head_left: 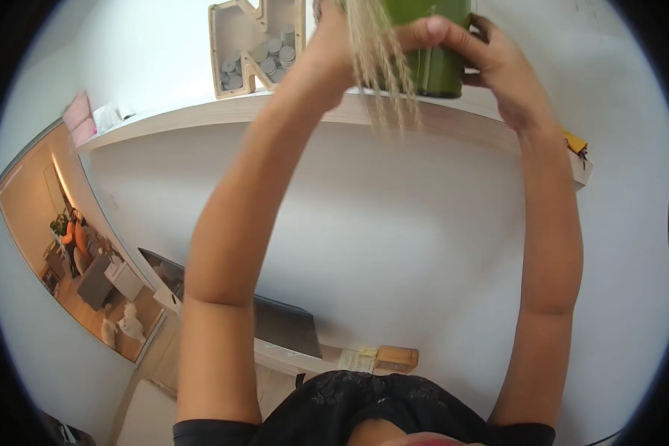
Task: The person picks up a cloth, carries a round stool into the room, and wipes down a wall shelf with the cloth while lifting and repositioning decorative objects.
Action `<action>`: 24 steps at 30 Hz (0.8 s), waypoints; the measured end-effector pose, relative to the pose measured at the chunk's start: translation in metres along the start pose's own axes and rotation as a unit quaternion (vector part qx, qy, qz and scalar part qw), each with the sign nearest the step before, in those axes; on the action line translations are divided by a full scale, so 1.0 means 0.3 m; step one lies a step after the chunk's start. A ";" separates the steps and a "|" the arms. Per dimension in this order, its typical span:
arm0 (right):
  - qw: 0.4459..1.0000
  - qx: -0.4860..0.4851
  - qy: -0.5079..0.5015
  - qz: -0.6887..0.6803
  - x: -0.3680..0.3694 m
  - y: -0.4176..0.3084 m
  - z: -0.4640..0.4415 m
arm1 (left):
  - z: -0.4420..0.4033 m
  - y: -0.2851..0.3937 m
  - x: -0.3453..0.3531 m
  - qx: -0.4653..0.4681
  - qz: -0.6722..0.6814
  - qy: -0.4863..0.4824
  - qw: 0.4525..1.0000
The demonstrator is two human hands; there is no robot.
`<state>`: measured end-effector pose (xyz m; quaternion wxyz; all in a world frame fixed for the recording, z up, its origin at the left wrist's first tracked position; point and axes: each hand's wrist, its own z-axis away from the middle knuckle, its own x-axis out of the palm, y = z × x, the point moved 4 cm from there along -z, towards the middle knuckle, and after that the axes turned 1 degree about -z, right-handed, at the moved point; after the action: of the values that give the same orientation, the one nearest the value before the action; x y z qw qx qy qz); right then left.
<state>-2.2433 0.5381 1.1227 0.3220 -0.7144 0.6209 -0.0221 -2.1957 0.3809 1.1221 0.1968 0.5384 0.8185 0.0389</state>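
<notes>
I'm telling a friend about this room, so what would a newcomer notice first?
Probably the green container at the top, with the left hand and right hand on it and pale dried stalks hanging in front. To the left, an N-shaped box of coins stands on the shelf.

Clearance at the shelf: the left hand and right hand enclose the green container, so the front approach is closed by the thumbs. To the left, the coin box stands just beside the left hand and restricts lateral travel. Dried stalks hang across the front (their tips reach below the shelf edge). Open room lies between the forearms, beneath the shelf, and right of the right hand, above the yellow item.
</notes>
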 end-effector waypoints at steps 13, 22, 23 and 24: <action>0.931 -0.223 -0.229 -0.175 0.409 -0.336 -0.109 | 0.185 0.332 -0.607 -0.068 -0.258 0.115 0.957; 0.929 -0.190 -0.202 -0.245 0.966 -0.358 -0.388 | 0.311 0.226 -0.991 -0.099 -0.221 0.179 0.954; 0.931 -0.148 -0.225 -0.245 1.029 -0.331 -0.419 | 0.331 0.189 -1.020 -0.098 -0.226 0.180 0.952; 0.943 -0.137 -0.200 -0.228 1.063 -0.317 -0.438 | 0.348 0.148 -1.056 -0.110 -0.199 0.206 0.952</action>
<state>-2.1442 0.1958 1.1557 0.3250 -0.8635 0.3616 0.1339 -2.0106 0.1000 1.1271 0.0858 0.3194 0.9225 0.1989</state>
